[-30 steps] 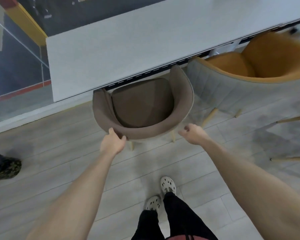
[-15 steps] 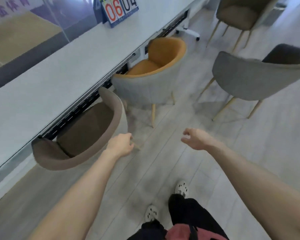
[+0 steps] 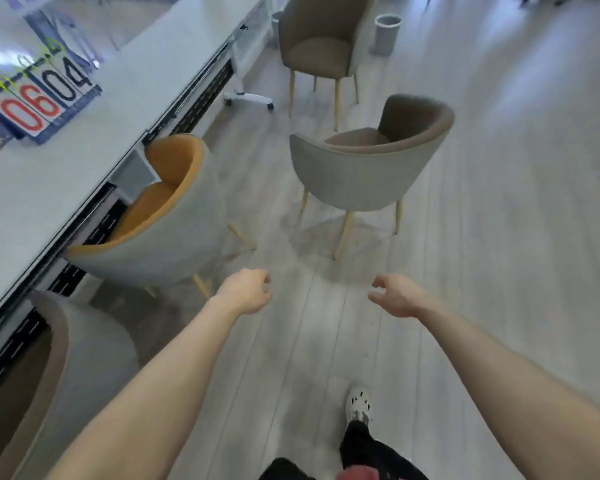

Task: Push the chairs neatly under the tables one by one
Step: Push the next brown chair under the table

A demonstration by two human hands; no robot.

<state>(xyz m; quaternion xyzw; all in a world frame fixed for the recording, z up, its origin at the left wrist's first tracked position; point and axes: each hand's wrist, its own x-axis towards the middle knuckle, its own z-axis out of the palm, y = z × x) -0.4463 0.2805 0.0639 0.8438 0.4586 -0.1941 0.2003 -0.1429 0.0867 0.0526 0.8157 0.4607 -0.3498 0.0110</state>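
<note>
A long white table (image 3: 84,161) runs along the left. The brown chair (image 3: 66,368) at the bottom left is tucked under it. Beside it, an orange-lined grey chair (image 3: 174,220) has its seat partly under the table edge. A grey-brown chair (image 3: 364,171) stands free on the floor ahead, its back turned toward me. Another brown chair (image 3: 323,46) stands farther off near the table's far end. My left hand (image 3: 246,291) and my right hand (image 3: 395,296) hang in the air over the floor, fingers loosely curled, touching nothing.
A scoreboard (image 3: 39,98) reading 06 04 stands on the table. A white wheeled table foot (image 3: 248,98) juts onto the floor. A grey bin (image 3: 387,32) stands at the back. Wide grey plank floor lies to the right.
My left hand has let go of the brown chair, which now sits under the table. I have turned right and walked along the table; both hands hang free.
</note>
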